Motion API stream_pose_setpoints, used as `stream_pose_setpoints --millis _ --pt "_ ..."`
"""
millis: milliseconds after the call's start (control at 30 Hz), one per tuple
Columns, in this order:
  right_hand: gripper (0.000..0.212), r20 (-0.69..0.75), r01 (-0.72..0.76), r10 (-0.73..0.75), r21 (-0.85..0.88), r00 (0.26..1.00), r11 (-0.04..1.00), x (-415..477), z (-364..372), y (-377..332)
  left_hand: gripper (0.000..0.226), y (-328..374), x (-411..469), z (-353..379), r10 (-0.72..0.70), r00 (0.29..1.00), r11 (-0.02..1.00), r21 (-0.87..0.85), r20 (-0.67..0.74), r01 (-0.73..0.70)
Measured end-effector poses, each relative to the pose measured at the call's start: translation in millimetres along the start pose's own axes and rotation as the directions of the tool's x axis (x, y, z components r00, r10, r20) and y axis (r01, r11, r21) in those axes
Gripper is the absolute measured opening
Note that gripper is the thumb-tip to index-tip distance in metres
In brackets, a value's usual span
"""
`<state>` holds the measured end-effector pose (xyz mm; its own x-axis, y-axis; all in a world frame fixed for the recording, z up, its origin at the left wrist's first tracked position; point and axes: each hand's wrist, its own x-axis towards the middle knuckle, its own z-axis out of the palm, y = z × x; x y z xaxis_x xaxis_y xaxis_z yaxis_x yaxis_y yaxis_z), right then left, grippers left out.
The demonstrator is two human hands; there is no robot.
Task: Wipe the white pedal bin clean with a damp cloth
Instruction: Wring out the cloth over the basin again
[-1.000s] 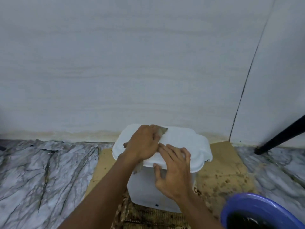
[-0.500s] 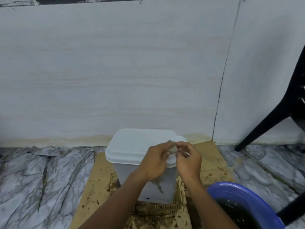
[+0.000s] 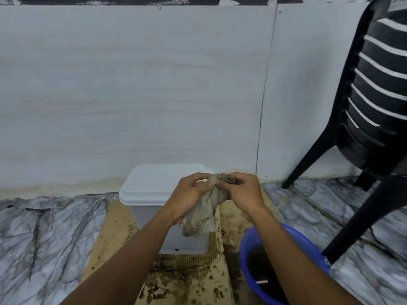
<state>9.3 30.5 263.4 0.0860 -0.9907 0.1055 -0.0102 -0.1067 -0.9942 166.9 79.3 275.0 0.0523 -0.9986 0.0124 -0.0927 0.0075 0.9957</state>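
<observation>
Grey cloth (image 3: 201,216) between both hands, above white bin (image 3: 152,186)

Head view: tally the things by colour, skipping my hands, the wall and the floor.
White: 1, pedal bin
Blue: 1, basin
Black: 1, chair
Grey-brown: 1, cloth
Tan: 1, cardboard sheet
Total: 5

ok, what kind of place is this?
Probably an indoor domestic corner: marble-patterned floor, pale panelled wall, black plastic chair; the white pedal bin sits on stained cardboard.
</observation>
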Motion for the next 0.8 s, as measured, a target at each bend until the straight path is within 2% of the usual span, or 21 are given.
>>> stream_pose_setpoints --millis 67,133,200,300,400,500,600,667,800 --pt "0.007 -0.006 0.005 -0.005 -0.039 1.0 0.999 -4 -11 -6 0.039 4 -4 7 0.062 0.997 0.98 0.185 0.035 -0.068" --pt "0.009 -0.034 0.013 -0.015 -0.054 0.999 0.998 -7 -25 -13 0.061 4 -4 11 0.093 0.994 0.911 0.398 0.054 -0.106" --pt "0.011 -0.051 0.013 -0.016 -0.064 0.999 0.998 -8 -41 -19 0.064 3 -4 17 0.071 0.997 0.873 0.481 0.042 -0.082" --pt "0.01 -0.022 -0.004 0.003 -0.078 1.0 0.997 -14 -64 -25 0.047 3 -3 26 0.05 0.998 0.866 0.496 0.038 -0.062" --pt "0.008 -0.044 -0.034 0.033 -0.016 0.999 0.999 -20 -83 -30 0.035 6 0 36 0.087 0.996 0.87 0.484 0.034 -0.092" --pt "0.014 -0.046 -0.064 0.068 0.071 0.997 0.995 -24 -94 -34 0.037 7 -1 55 0.207 0.977 0.858 0.471 0.047 -0.205" --pt "0.019 -0.018 -0.078 0.079 0.059 0.997 0.995 -23 -98 -36 0.044 11 -7 82 0.314 0.948 0.862 0.405 0.043 -0.304" --pt "0.024 -0.013 -0.085 0.085 0.038 0.996 0.996 -22 -104 -34 0.048 13 -8 94 0.277 0.958 0.885 0.369 0.078 -0.286" --pt "0.024 0.026 -0.098 0.098 -0.012 0.995 0.995 -22 -126 -35 0.052 16 -1 100 0.124 0.984 0.952 0.266 0.132 -0.155"
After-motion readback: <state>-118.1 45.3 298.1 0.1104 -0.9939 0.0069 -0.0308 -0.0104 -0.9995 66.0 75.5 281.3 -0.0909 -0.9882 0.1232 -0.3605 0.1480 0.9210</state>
